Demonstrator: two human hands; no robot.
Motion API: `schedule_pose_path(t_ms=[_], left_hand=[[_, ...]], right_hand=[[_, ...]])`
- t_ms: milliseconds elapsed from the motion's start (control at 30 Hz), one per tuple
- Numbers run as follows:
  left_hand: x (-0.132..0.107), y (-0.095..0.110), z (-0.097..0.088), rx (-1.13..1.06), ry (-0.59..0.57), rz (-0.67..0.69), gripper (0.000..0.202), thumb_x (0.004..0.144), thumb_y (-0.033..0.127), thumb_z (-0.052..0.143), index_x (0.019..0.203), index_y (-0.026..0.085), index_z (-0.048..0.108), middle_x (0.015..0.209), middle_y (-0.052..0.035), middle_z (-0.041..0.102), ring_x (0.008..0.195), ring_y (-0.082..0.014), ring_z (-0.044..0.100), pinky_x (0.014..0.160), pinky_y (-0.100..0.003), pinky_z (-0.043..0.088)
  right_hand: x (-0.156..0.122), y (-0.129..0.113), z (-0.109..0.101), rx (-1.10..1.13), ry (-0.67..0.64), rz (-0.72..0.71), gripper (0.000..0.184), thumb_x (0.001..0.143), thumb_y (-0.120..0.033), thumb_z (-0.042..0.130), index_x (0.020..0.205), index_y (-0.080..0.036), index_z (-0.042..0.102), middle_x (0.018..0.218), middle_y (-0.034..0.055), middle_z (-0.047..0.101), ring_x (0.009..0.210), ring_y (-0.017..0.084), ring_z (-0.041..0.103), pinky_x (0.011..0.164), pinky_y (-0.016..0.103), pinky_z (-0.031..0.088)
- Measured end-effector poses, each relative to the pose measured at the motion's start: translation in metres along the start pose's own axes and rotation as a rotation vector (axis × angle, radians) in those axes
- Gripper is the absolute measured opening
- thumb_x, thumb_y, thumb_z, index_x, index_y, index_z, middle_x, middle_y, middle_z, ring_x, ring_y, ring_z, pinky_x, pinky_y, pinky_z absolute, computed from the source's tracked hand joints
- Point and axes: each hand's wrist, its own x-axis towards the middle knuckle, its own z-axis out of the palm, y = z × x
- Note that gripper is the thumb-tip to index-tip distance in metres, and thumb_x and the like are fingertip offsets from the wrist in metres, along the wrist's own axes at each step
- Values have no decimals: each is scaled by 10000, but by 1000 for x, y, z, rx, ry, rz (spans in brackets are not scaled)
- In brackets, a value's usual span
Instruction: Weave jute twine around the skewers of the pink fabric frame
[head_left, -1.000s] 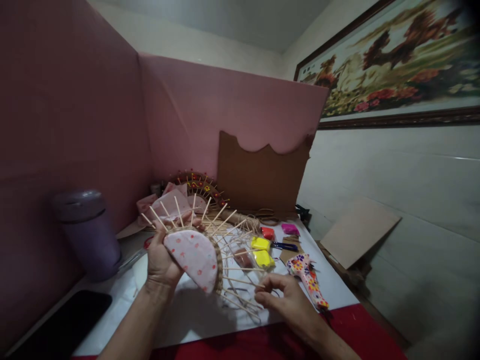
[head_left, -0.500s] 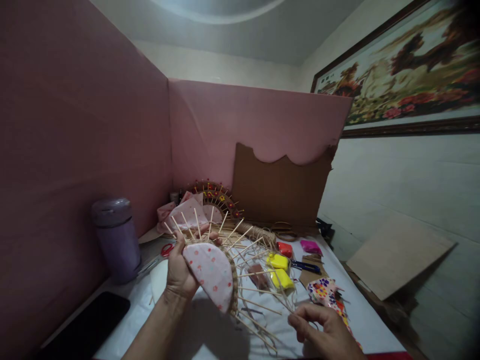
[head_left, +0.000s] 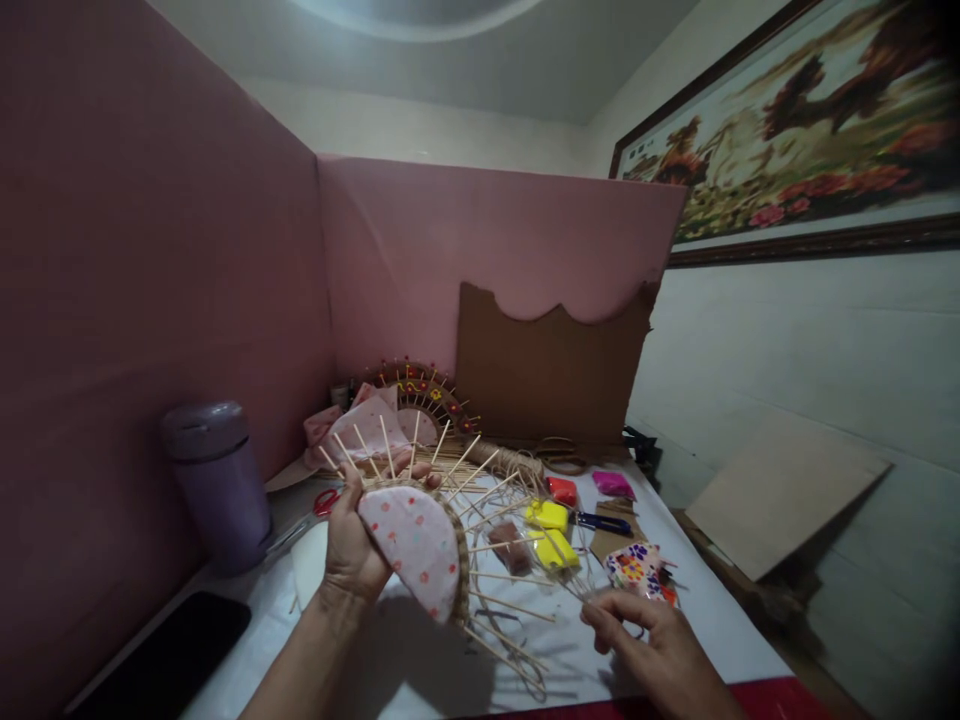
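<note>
My left hand (head_left: 352, 550) grips a half-round, fabric-covered piece (head_left: 417, 545) by its straight side, with fingers reaching behind it. The fabric is pale with small red flower prints. Thin wooden sticks (head_left: 501, 604) fan outward from its curved edge, where a band of brown twine runs. To the right, my right hand (head_left: 649, 640) is closed in a pinch on a thin strand of twine (head_left: 579, 592), apart from the stick tips. Loose loops of the strand lie around the sticks and over the clay packets. My left fingertips are partly hidden behind the piece.
A twine roll (head_left: 517, 462), yellow packets (head_left: 553, 548), a brown packet (head_left: 509, 546), a dark blue cutter (head_left: 604, 523) and patterned fabric (head_left: 634, 568) lie rightward. Left are a purple tumbler (head_left: 217, 490), black phone (head_left: 169, 650) and red-handled scissors (head_left: 325, 501). A decorated half-round piece (head_left: 435, 393) stands behind.
The whole view has shifted slightly, so most things appear farther left. My right hand stays pinched on the twine, and my left hand keeps its hold on the half-round piece.
</note>
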Motion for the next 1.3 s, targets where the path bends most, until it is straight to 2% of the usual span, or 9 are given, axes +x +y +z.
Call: schedule_pose_path(t_ms=[133, 267, 333, 433, 500, 633, 767, 933, 1300], left_hand=[[0, -2, 0, 12, 18, -7, 484, 879, 438, 445, 1189, 94, 587, 864, -169, 731, 789, -309, 699, 748, -470, 542], [-2, -4, 4, 60, 32, -44, 499, 882, 461, 425, 1159, 86, 606, 832, -161, 732, 773, -306, 699, 749, -481, 543], [-3, -7, 6, 87, 26, -64, 501, 879, 463, 430, 1146, 81, 615, 821, -163, 730, 769, -307, 698, 747, -479, 545], [-6, -13, 9, 124, 26, -92, 506, 881, 468, 420, 1139, 84, 624, 818, -172, 729, 763, -310, 698, 714, -471, 553], [-7, -15, 9, 140, 27, -109, 528, 884, 482, 399, 1134, 76, 626, 830, -187, 728, 748, -307, 699, 681, -453, 561], [-8, -16, 8, 143, 19, -134, 559, 882, 502, 387, 1130, 62, 626, 870, -212, 722, 745, -307, 700, 667, -439, 564], [-6, -16, 5, 111, 4, -123, 538, 873, 489, 425, 1180, 86, 605, 865, -181, 730, 789, -312, 697, 730, -451, 555], [-6, -16, 3, 77, -40, -125, 488, 884, 447, 438, 1201, 112, 598, 853, -149, 737, 831, -303, 694, 798, -455, 537], [-10, -15, 10, 15, -104, -154, 486, 903, 450, 386, 1063, 86, 666, 763, -129, 733, 804, -280, 697, 821, -434, 527]], right_hand=[[4, 1, -15, -73, -39, -41, 366, 789, -505, 549, 618, -213, 688, 704, 53, 695, 725, 231, 629, 701, 329, 475], [18, -18, -33, -137, 164, -198, 270, 740, -436, 632, 897, -239, 729, 995, 90, 694, 975, 284, 603, 894, 416, 439], [24, -37, -37, -157, 225, -318, 220, 794, -378, 586, 921, -241, 703, 1019, 82, 671, 1022, 268, 572, 915, 427, 421], [32, -71, -30, -169, 202, -476, 144, 845, -259, 536, 805, -220, 669, 948, 66, 659, 962, 226, 568, 877, 399, 422], [37, -90, -20, -188, 163, -547, 89, 810, -178, 571, 763, -201, 642, 902, 53, 649, 928, 210, 556, 854, 381, 415], [53, -110, 5, -253, 137, -629, 83, 779, -120, 588, 763, -190, 630, 885, 40, 631, 914, 199, 528, 838, 364, 397], [68, -116, 22, -335, 176, -690, 70, 792, -190, 600, 827, -180, 660, 990, 71, 611, 997, 218, 485, 876, 375, 373], [76, -118, 34, -425, 187, -703, 76, 780, -248, 631, 787, -179, 661, 1056, 78, 588, 1054, 241, 445, 882, 388, 346], [80, -115, 35, -394, 299, -669, 43, 776, -176, 593, 747, -186, 623, 975, 53, 613, 1012, 231, 464, 868, 376, 348]])
